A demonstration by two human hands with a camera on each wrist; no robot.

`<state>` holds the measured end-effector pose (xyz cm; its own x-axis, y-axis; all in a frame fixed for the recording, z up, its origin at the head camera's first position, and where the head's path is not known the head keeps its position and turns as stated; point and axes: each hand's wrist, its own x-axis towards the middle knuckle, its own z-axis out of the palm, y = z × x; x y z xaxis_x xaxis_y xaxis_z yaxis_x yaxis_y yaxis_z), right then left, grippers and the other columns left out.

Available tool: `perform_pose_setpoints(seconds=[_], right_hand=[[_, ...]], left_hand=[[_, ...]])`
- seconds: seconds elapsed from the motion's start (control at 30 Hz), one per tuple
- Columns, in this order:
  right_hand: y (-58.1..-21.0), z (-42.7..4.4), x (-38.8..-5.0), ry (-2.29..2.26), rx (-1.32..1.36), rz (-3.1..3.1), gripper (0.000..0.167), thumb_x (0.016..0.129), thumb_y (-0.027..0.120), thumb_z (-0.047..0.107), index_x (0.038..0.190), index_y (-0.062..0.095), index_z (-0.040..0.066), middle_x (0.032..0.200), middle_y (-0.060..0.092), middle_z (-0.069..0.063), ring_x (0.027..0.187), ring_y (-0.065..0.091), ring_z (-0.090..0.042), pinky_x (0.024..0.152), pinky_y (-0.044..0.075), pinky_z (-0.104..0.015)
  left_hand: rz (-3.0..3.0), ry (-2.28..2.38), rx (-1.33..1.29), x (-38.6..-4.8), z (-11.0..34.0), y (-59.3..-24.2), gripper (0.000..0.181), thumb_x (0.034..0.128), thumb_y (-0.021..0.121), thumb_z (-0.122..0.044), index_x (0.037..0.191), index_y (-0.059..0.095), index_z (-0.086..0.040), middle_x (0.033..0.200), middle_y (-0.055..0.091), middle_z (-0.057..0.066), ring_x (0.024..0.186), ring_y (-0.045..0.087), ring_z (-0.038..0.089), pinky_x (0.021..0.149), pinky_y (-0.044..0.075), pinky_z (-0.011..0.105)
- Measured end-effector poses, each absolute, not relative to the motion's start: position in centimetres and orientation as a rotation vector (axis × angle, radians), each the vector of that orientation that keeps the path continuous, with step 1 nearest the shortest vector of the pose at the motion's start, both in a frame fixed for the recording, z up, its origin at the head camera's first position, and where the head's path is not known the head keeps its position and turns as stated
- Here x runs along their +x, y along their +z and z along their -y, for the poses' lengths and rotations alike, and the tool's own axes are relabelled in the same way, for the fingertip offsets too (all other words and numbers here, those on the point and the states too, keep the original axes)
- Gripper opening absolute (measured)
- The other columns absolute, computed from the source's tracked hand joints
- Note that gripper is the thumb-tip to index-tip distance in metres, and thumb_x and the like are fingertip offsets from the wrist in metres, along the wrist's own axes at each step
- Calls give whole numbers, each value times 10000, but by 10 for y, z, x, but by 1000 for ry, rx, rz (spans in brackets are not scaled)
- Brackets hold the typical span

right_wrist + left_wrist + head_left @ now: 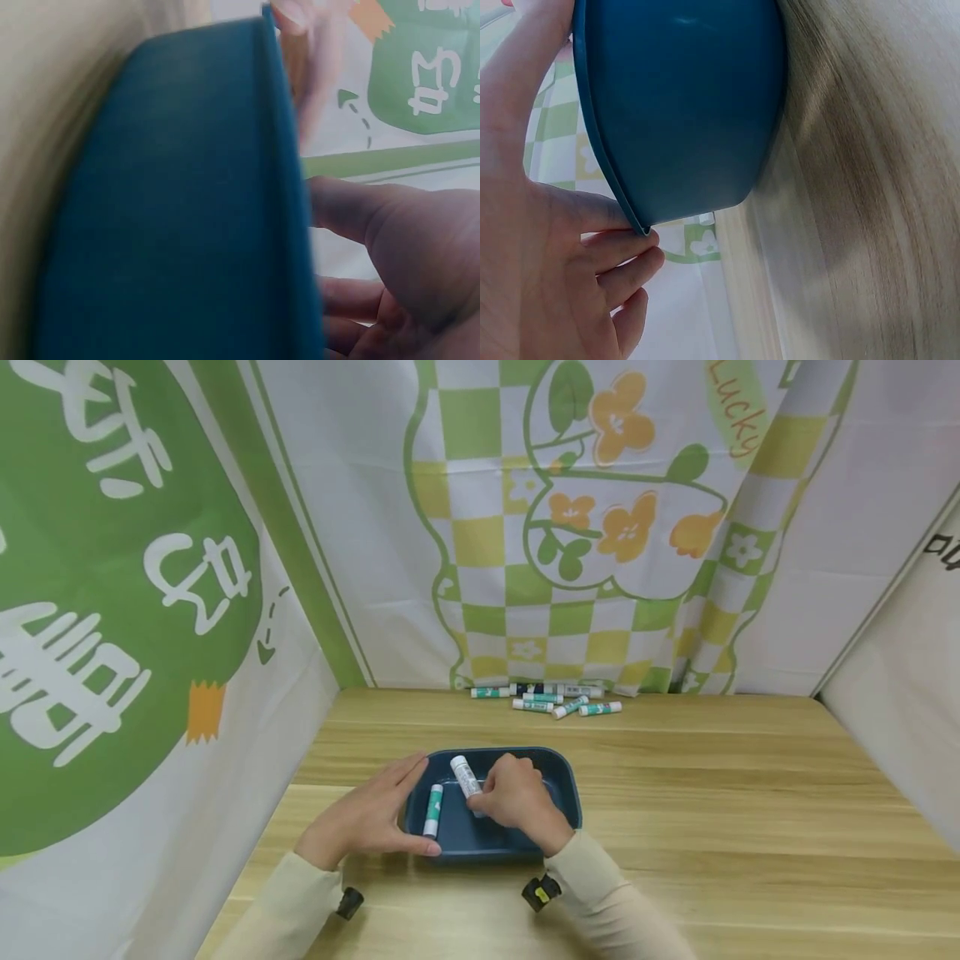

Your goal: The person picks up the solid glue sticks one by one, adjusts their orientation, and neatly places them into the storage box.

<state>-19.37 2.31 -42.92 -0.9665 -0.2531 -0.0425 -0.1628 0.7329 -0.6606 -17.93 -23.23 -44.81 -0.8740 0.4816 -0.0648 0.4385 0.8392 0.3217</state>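
Fingers of the right hand (517, 795) pinch a white cylindrical tube (466, 778) inside a dark-blue rectangular tray (480, 843); spread fingers of the left hand (371, 818) touch its rim. Wrist views show the tray's outside, hiding the tube.

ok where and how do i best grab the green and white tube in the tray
Probably pinch the green-and-white tube mid-length, from above and the right: it's slim and straight, pointing roughly away from you, while the left wall of the blue tray and your left hand crowd its other side.
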Motion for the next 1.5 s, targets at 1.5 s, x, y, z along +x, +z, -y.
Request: perform_pose_setpoints(seconds=[1.5], right_hand=[[-427,11,-193,-962,-376,-2692,451,930,821,256,569,607,93,457,449,46,378,433,-99,382,349,-222]], left_hand=[[-2867,464,768,-179,234,-447,1295,790,717,-824,1686,208,-40,1783,154,149,1632,216,414,1271,312,631]])
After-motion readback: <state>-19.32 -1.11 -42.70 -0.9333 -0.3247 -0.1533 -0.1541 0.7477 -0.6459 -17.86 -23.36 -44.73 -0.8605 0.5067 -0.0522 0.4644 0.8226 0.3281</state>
